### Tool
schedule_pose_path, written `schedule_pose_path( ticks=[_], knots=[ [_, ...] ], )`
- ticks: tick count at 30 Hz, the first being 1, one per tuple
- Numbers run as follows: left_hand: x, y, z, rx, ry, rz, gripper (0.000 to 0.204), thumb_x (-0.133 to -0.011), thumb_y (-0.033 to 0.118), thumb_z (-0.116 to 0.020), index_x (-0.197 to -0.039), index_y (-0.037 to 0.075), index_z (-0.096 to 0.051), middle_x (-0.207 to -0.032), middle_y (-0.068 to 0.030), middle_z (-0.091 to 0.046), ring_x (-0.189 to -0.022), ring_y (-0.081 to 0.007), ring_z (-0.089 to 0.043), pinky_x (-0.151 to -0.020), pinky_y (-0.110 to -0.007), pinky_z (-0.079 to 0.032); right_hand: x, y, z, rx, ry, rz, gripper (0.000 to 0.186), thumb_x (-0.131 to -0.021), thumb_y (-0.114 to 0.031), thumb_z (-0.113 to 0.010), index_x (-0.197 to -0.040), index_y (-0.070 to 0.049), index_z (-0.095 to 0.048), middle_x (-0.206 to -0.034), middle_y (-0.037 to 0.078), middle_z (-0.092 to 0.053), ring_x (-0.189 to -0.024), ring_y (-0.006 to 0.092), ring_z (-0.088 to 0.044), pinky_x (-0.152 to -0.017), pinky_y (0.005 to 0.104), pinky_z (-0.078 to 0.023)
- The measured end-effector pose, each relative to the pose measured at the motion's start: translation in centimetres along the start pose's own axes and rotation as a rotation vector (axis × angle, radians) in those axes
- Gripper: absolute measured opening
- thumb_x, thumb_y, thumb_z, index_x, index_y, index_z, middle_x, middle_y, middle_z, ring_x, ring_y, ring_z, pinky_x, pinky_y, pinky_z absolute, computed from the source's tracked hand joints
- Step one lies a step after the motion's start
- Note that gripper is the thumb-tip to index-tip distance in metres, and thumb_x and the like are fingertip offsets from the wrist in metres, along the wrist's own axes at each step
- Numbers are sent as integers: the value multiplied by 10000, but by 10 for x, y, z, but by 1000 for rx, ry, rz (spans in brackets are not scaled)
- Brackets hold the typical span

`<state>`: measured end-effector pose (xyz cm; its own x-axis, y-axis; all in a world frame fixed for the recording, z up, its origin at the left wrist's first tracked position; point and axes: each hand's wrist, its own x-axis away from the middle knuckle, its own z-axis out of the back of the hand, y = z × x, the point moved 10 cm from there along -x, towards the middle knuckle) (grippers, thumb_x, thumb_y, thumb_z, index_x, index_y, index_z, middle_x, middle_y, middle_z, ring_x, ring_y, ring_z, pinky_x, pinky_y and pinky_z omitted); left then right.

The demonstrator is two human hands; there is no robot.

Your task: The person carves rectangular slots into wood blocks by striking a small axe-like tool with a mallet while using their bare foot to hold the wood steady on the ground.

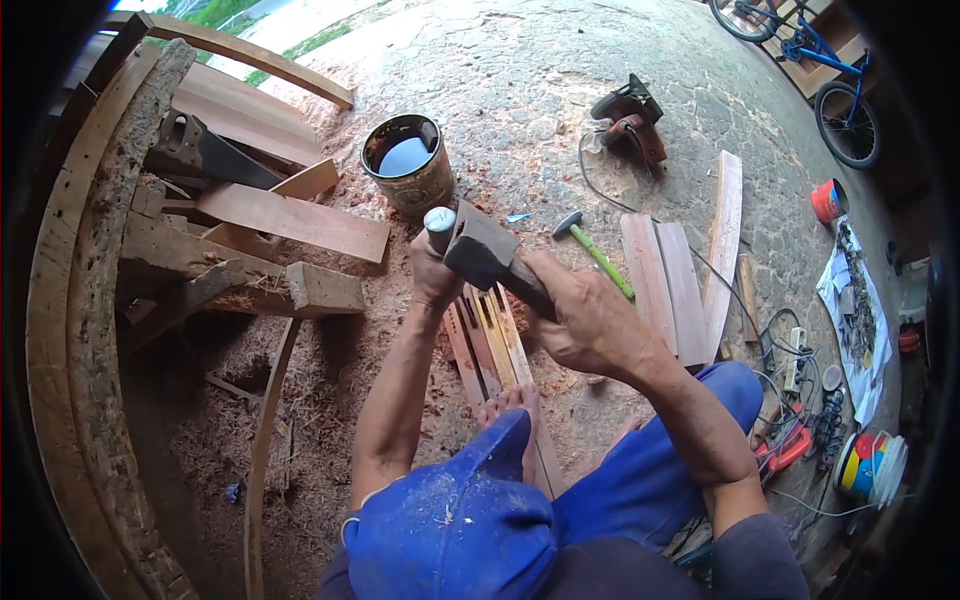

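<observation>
My left hand (431, 273) is closed around an upright chisel (438, 221); only the pale round top of its handle shows above the fist. The chisel's blade is hidden. My right hand (580, 305) grips the handle of a hatchet (483, 245), whose dark steel head is beside the chisel's top; whether they touch I cannot tell. Below the hands, wooden strips (520, 365) with slots cut in them lie side by side on the ground. My bare foot (514, 408) rests on them.
A bucket of liquid (418, 187) stands just ahead. To the right are a green-handled hammer (597, 257), loose boards (665, 285), a corded power saw (635, 125) and tangled cables (775, 360). At left, a handsaw (205, 150) lies by a wooden frame (90, 300) and beams.
</observation>
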<state>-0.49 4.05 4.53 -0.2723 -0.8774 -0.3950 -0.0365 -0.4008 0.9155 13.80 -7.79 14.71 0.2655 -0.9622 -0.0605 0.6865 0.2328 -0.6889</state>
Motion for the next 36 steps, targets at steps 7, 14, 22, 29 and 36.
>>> schedule_pose_path(
  ticks=[7,14,22,29,36],
  knots=[
    [24,4,-7,-203,101,-32,129,-761,58,-710,-759,42,-582,-669,-21,-589,-629,-66,-556,-597,-286,-501,8,1,16,-232,87,-46,344,-876,-57,-630,-1210,-30,-554,-824,206,-594,-729,354,-629,-683,397,-491],
    [31,11,-4,-201,59,-109,112,-748,31,-731,-764,53,-623,-695,14,-610,-659,-101,-600,-641,-297,-517,-11,-54,46,15,198,223,357,-842,-39,-613,-1170,-31,-470,-804,223,-652,-739,411,-685,-631,464,-536],
    [52,60,-26,-382,63,-287,156,-766,43,-739,-911,36,-683,-786,-62,-706,-719,-170,-694,-686,-318,-554,-3,13,-13,222,-159,-44,424,-805,-60,-592,-1212,-19,-480,-836,260,-658,-819,441,-670,-734,522,-524],
    [13,17,-3,63,125,-81,184,-771,83,-832,-903,43,-711,-822,-12,-721,-753,-79,-667,-685,-271,-551,-11,-19,24,-10,51,113,400,-826,-85,-567,-1201,-24,-441,-810,277,-653,-794,462,-666,-705,539,-523],
    [19,19,-10,-33,90,-35,166,-789,47,-730,-948,44,-684,-789,-9,-678,-751,-101,-654,-672,-294,-534,-48,-1,-15,338,-76,85,421,-828,-50,-585,-1225,-39,-445,-797,250,-650,-786,460,-664,-676,514,-538]
  ],
)
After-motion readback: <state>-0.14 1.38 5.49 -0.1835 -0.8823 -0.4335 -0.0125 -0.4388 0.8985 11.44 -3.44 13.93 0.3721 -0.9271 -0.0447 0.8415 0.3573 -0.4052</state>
